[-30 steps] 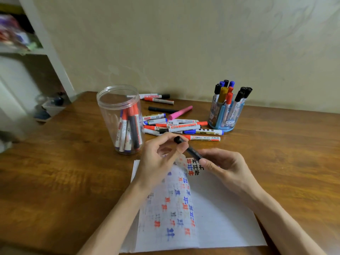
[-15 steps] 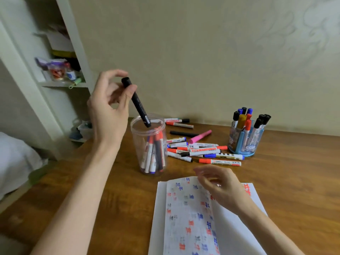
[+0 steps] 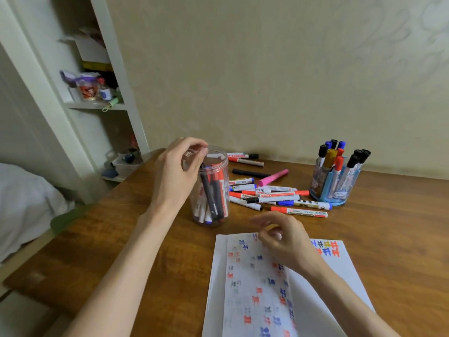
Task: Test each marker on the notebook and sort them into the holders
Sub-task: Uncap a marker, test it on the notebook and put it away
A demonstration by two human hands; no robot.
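Observation:
A clear plastic jar (image 3: 224,166) stands on the wooden table (image 3: 401,227) with several red, blue and black markers inside. A black marker (image 3: 211,193) leans in it, its top just under the rim. My left hand (image 3: 175,176) is at the jar's mouth with loosely curled fingers above that marker, apparently not gripping it. My right hand (image 3: 288,242) hovers over the top of the open notebook (image 3: 340,278), fingers relaxed and holding nothing. The page carries red, blue and black test marks.
Several loose markers (image 3: 279,198), one of them pink (image 3: 273,177), lie between the jar and a blue holder (image 3: 337,190) full of upright markers at the back right. A white shelf unit (image 3: 97,105) and a bed (image 3: 24,203) stand off the table's left edge.
My left hand carried the black marker up from the notebook, lowered it into the clear jar and now sits at the rim. My right hand let go of it and stays over the notebook.

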